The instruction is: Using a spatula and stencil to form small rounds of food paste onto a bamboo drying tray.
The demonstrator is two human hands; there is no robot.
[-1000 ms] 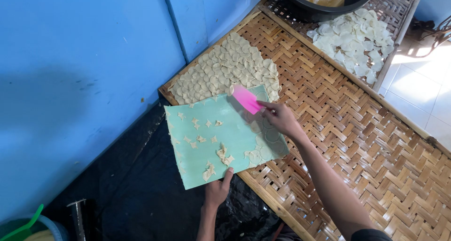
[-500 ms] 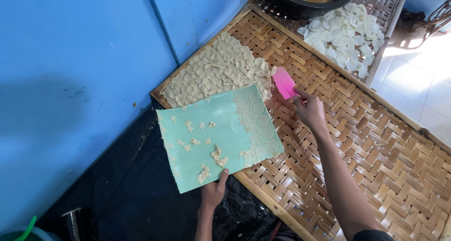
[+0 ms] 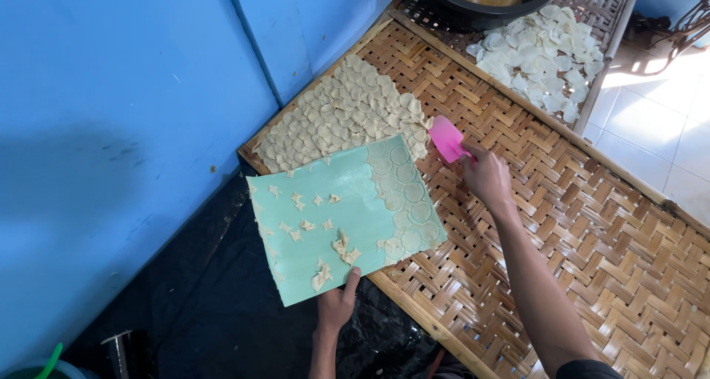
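Note:
My left hand (image 3: pixel 337 307) grips the near edge of a light green board (image 3: pixel 333 220), holding it over the corner of a woven bamboo tray (image 3: pixel 562 224). Thin round dough discs (image 3: pixel 403 198) cover the board's right side, and small dough scraps (image 3: pixel 310 224) dot its left. My right hand (image 3: pixel 486 176) holds a pink scraper (image 3: pixel 447 139) just past the board's far right corner, above the tray. A patch of overlapping pale discs (image 3: pixel 340 120) lies on the tray beyond the board.
A blue wall (image 3: pixel 126 127) stands on the left. A second woven tray (image 3: pixel 592 24) behind carries white discs (image 3: pixel 536 57) and a black bowl (image 3: pixel 481 2). Black plastic sheeting (image 3: pixel 214 312) covers the floor below; white tiles (image 3: pixel 665 135) lie at right.
My right hand with the pink scraper has moved off the board's top, away to its far right corner. The row of round discs on the board's right side is now uncovered.

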